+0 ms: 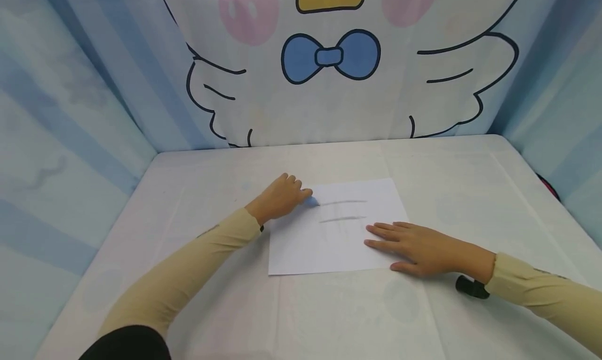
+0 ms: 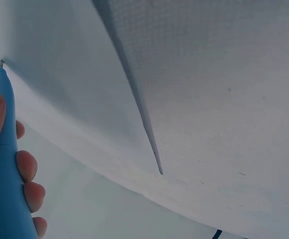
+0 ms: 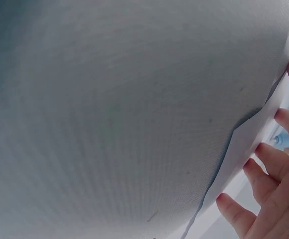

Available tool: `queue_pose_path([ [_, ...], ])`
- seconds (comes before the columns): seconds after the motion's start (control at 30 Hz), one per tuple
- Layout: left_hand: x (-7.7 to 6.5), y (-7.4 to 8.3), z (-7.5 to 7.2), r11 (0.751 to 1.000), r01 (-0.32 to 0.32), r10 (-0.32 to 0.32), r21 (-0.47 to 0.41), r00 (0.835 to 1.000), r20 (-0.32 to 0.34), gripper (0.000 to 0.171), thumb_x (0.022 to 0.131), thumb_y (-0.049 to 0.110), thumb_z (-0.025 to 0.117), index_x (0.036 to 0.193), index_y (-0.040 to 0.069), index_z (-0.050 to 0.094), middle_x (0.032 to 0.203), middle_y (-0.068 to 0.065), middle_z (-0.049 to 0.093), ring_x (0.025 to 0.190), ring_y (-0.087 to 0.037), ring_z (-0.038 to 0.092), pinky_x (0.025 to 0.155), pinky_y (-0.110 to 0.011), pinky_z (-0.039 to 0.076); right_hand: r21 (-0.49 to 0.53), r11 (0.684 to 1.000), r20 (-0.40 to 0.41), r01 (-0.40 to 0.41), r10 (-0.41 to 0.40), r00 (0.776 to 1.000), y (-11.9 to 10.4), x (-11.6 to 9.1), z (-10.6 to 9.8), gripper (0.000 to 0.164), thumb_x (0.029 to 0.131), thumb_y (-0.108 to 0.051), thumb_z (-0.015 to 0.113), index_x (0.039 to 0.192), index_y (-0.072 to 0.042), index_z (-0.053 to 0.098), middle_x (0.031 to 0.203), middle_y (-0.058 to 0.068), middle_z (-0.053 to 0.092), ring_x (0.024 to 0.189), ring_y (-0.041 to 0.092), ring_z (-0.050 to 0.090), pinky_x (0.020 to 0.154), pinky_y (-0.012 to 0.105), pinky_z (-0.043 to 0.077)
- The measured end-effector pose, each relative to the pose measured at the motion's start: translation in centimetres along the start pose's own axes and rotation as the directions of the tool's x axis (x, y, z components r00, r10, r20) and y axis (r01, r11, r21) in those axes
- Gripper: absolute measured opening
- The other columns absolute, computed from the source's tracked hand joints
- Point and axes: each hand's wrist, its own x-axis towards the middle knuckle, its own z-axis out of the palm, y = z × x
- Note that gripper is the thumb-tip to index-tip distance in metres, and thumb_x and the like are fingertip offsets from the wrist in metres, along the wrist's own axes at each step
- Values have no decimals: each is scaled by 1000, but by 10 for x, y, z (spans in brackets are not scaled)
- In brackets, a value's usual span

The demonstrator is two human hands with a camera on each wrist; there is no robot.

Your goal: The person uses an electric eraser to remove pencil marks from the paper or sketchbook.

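My left hand (image 1: 282, 195) grips a thick blue pen-shaped tool (image 2: 5, 169) with a narrow grey tip. In the left wrist view the thumb presses along one side of its body and the fingers curl round the other. The tip is down at the white sheet of paper (image 1: 301, 253), by the left end of the upper of two grey strokes (image 1: 343, 219); faint smudges show below them. My right hand (image 1: 423, 247) lies palm down with spread fingers over the sheet's right edge. In the right wrist view its fingertips (image 3: 225, 200) rest along the paper's edge.
The paper lies on a table (image 1: 211, 297) with a pale cloth. A curtain with a blue bow tie (image 1: 331, 56) printed on it hangs behind, and blue-and-white curtains (image 1: 56, 140) flank both sides. Dark straps circle both wrists.
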Motion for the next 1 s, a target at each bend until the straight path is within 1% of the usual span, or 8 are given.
queue_pose_path([
  [0.17,1,-1,-3,1000,-2,2,-2,1000,3,17,92,20,58,110,18,57,85,-6,68,74,-20,61,72,-31,49,11,1000,7,-9,9,1000,0,0,-1,58,94,-47,48,146,-25,34,154,5,30,140,26,33,107,48,35],
  [0.4,3,-2,-5,1000,3,-5,27,999,40,19,93,23,57,112,20,57,88,-5,69,77,-19,63,74,-31,50,31,999,21,-18,17,1000,-1,1,-2,59,94,-47,49,146,-26,33,154,5,30,140,26,32,108,49,34],
  [0.6,1,-5,-6,999,23,-24,44,999,34,20,93,24,57,113,20,57,88,-5,68,78,-19,63,74,-31,51,30,999,18,-14,14,1000,-1,1,-2,58,94,-48,48,146,-25,34,154,5,30,140,26,32,108,48,34],
  [0.73,1,-5,-5,999,28,-30,36,999,41,20,93,23,57,113,21,57,89,-5,69,78,-19,63,75,-31,51,20,1000,18,-14,13,1000,-1,1,-2,58,94,-48,48,146,-25,34,154,5,30,140,26,33,107,48,34],
  [0.8,1,-4,-4,1000,20,-21,24,999,48,20,93,23,57,113,21,57,89,-5,69,78,-19,63,75,-31,50,15,1000,5,-4,4,1000,-1,0,-3,58,94,-47,49,145,-24,35,153,6,31,139,26,34,107,48,35],
  [0.9,1,-3,-3,1000,-2,2,0,999,35,20,92,24,58,112,21,57,87,-5,68,77,-19,63,74,-31,50,7,1000,-11,9,-9,1000,-2,-1,-4,58,94,-45,50,145,-23,36,153,7,33,138,26,35,106,48,36],
  [1.0,1,-2,-2,1000,-1,1,8,1000,18,18,92,24,58,110,20,56,85,-5,68,75,-19,62,72,-30,50,-1,1000,-17,12,-12,1000,-2,-1,-4,58,94,-45,50,145,-22,36,152,7,33,138,26,36,106,48,36],
])
